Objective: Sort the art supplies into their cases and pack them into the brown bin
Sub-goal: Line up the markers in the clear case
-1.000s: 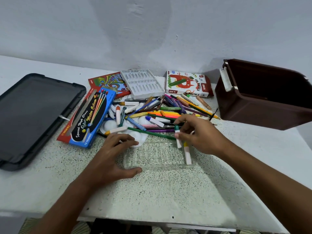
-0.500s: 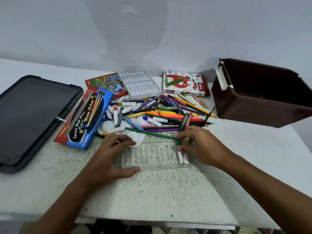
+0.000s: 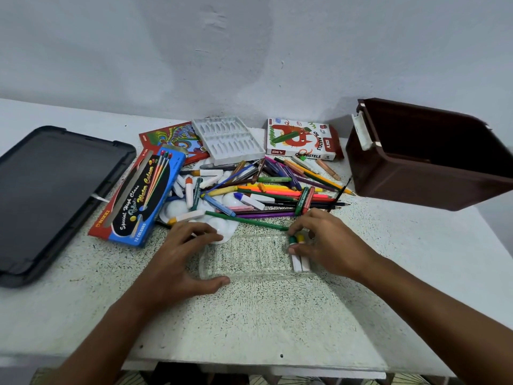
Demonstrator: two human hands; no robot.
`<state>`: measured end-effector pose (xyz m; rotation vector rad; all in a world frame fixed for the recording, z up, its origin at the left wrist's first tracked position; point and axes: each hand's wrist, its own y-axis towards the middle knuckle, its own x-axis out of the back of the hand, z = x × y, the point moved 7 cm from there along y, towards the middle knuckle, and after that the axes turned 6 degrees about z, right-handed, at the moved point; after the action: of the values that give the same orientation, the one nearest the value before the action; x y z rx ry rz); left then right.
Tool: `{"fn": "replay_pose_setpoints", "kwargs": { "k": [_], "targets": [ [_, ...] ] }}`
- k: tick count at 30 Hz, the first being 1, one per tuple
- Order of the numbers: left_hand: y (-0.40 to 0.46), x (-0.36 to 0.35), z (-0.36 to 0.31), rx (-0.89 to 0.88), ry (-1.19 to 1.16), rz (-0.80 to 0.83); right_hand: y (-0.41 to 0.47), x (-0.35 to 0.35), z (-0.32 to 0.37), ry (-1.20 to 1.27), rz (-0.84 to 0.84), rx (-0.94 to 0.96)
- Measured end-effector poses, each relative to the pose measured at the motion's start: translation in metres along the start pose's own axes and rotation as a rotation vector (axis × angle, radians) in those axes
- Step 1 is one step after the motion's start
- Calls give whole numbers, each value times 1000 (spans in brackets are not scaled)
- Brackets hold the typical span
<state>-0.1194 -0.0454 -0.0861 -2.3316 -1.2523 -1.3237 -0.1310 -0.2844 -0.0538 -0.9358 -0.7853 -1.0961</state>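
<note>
A clear plastic tray (image 3: 249, 259) lies on the speckled table in front of me. My left hand (image 3: 180, 259) holds its left end, thumb at the near edge and fingers over the far edge. Two white paint tubes (image 3: 299, 262), one green-capped and one yellow-capped, lie side by side at the tray's right end. My right hand (image 3: 324, 243) pinches the green-capped tube near its cap. A heap of pencils, pastels and tubes (image 3: 263, 190) lies just beyond the tray. The brown bin (image 3: 416, 173) stands open at the right.
A black lid (image 3: 50, 195) lies at the left. Beside it lies a blue water colour box (image 3: 141, 198), with a red box (image 3: 172, 137), a white moulded tray (image 3: 227, 140) and an oil pastels box (image 3: 299, 143) at the back by the wall. A white palette (image 3: 222, 226) lies under the heap.
My right hand brought the green-capped tube from the heap down into the tray, laying it next to the yellow-capped one. My left hand stayed on the tray.
</note>
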Motion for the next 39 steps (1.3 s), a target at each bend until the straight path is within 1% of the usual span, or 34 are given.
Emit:
{"fn": "replay_pose_setpoints", "kwargs": {
  "k": [7,11,16,21,23,26,28,39],
  "targets": [
    [-1,-1,0,11,-3,2,-1,-2,2,-53,-7,41],
    [0,0,0,14,-13,8,4,4,0,5,3,46],
    [-2,5,-2,11,-33,-7,33,22,2,62,-117,48],
    [-2,8,-1,19,-44,-11,66,24,24,-52,-160,98],
    [-2,7,-1,21,-43,-10,75,20,35,-95,-157,126],
    [-2,7,0,27,-45,-13,85,11,50,-257,-130,167],
    [-2,7,1,29,-41,-13,88,5,54,-286,-106,164],
    [-2,5,0,44,-31,-9,96,-2,63,-196,-120,104]
  ]
}}
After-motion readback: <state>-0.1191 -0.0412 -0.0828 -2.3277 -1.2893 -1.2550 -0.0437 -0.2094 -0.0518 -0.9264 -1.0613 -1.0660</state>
